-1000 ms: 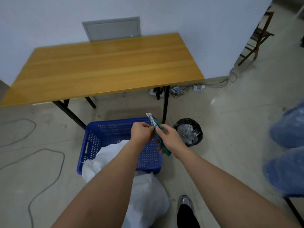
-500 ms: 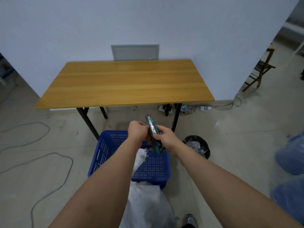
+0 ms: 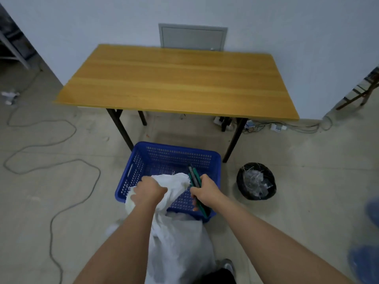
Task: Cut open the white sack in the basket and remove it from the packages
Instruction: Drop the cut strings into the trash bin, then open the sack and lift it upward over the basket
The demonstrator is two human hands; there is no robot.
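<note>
Gripping a bunched top corner of the sack (image 3: 176, 232), the left hand (image 3: 148, 190) lifts the fabric above the basket (image 3: 176, 158); the right hand (image 3: 207, 191) is curled round a green knife (image 3: 194, 179), its tip just beside that raised corner. The sack spills over the basket's near rim onto the floor. No cut shows yet, and no packages are visible, so slitting and removal both remain.
</note>
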